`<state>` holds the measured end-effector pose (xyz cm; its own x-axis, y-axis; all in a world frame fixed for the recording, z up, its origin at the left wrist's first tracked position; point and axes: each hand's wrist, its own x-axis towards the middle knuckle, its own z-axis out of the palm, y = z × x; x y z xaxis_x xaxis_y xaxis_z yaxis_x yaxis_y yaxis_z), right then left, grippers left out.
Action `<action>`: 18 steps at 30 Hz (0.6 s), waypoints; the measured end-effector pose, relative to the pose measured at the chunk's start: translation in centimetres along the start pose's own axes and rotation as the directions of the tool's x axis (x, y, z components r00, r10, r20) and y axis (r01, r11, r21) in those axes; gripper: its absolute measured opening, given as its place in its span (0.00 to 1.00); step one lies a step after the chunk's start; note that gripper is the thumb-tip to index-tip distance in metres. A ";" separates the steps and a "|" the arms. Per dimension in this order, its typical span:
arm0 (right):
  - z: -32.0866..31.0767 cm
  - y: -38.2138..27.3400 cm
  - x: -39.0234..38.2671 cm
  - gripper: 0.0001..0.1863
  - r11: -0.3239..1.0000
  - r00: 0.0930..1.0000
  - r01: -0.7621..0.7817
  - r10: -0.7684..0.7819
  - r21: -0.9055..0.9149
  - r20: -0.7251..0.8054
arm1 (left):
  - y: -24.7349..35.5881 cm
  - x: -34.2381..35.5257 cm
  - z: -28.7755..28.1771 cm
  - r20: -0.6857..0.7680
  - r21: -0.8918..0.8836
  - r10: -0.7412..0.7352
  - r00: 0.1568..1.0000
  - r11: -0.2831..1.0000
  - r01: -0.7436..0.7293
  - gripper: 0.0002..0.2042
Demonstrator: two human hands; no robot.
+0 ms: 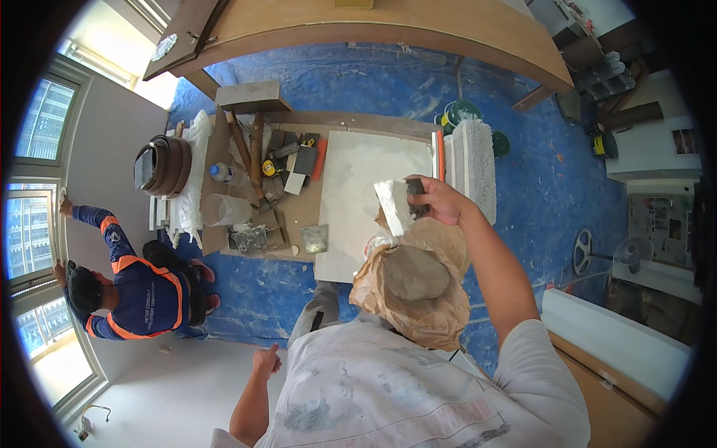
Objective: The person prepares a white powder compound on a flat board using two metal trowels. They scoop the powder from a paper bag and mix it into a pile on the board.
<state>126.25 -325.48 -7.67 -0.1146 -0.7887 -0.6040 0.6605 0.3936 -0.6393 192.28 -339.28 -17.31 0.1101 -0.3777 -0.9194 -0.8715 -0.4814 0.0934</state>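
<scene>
My right hand (441, 200) is closed around the dark grip of a wide scraper (394, 206). Its broad, pale, shiny blade points down, just above the rim of an open brown paper bag (373, 293). Inside the bag lies a grey-beige powder (415, 273). To the left, my left hand (267, 361) hangs low beside my body, apart from any object. Its fingers are loosely bent with one stretched out, and nothing shows in them. Ahead of the bag, a large off-white board (373, 160) lies flat, a small clear plaster-smeared container (314, 239) at its left edge.
Left of the board, a cardboard tray holds hammers (255, 153), a tape measure (269, 168) and a bottle (228, 174). White foam slabs (474, 168) stand right. A wooden table (373, 33) spans the far side. Another person (146, 291) reaches toward the left window. Blue sheeting (545, 194) covers the floor.
</scene>
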 end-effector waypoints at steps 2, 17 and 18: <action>-1.2 0.7 3.8 0.21 0.997 0.999 0.037 -0.037 0.064 -0.008 | -1.5 -0.6 -0.6 -0.007 0.023 -0.082 0.997 0.996 0.082 0.26; -9.0 18.1 18.3 0.21 0.987 0.832 -0.024 0.107 0.157 -0.545 | -1.1 -8.8 -2.8 -0.156 0.328 -0.197 0.968 0.914 0.239 0.26; -8.6 18.5 18.5 0.22 0.991 0.787 -0.030 0.105 0.133 -0.608 | -1.4 -9.1 -2.9 -0.170 0.340 -0.200 0.965 0.907 0.248 0.26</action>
<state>130.04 -328.72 -34.75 -0.4716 -0.2923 -0.8320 0.7563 0.3510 -0.5520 193.85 -337.45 -8.00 0.3619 -0.4024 -0.8409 -0.9257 -0.2613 -0.2734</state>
